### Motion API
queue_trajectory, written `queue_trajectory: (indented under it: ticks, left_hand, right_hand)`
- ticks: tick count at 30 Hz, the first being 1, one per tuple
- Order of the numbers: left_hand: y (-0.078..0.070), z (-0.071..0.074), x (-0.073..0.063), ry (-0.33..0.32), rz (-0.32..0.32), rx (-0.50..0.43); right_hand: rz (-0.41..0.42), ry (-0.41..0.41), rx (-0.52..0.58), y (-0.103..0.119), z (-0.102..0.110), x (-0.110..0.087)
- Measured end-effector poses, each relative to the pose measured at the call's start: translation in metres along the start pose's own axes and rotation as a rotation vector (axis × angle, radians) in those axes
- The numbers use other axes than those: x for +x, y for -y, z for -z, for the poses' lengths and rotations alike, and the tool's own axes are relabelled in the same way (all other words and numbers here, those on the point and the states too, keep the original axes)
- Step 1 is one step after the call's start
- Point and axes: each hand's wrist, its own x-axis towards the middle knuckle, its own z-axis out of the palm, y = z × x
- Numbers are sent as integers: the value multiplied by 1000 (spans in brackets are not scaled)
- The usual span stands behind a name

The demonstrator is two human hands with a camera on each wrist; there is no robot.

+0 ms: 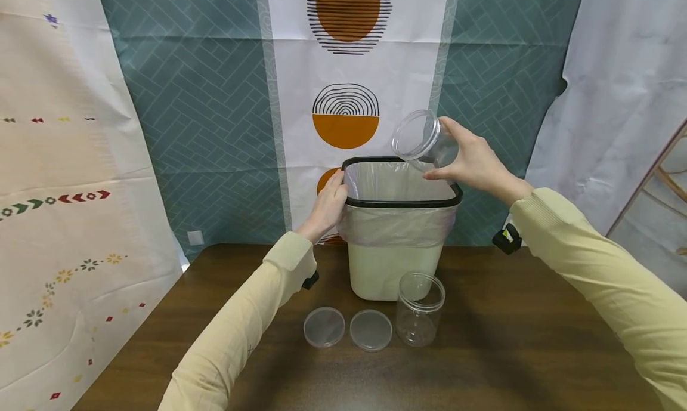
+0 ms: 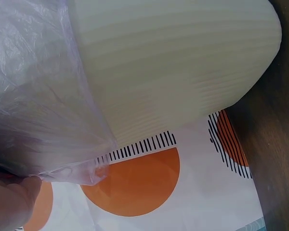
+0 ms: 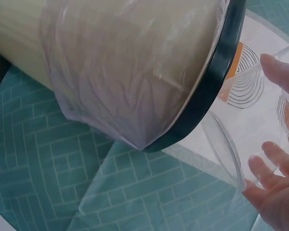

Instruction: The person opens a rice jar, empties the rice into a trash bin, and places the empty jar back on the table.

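Observation:
My right hand (image 1: pixel 474 160) grips a clear plastic jar (image 1: pixel 445 147) around its side, thumb below and fingers above. The jar is tilted over the right part of the trash can (image 1: pixel 394 268), its open mouth facing left. In the right wrist view, the jar's rim (image 3: pixel 225 144) shows beside the can's black rim (image 3: pixel 216 72). My left hand (image 1: pixel 326 205) touches the can's left rim with its fingers extended along it. A thin translucent bag (image 1: pixel 397 226) lines the can and folds down over its outside.
A second clear jar (image 1: pixel 418 315) stands uncapped on the brown table (image 1: pixel 461 375) in front of the can. Two clear round lids (image 1: pixel 324 327) lie flat to its left. Patterned cloth (image 1: pixel 214 101) hangs behind the table.

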Motion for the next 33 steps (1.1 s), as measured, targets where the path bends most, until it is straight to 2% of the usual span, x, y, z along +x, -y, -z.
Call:
queue_trajectory:
  ticks: [10,18,26,33]
  left_hand:
    - [0,-1,1,-3,-1,9]
    - [0,-2,0,0,19,15]
    - [3,-2,1,-14,16,10]
    - [1,-3,1,-8,11,25]
  right_hand:
    - [-158,18,104,-1,4,-4]
    - [-245,12,213,-11,5,-11]
    - [-275,31,286,-15,11,-18]
    - [-258,42,317,-19,15,-32]
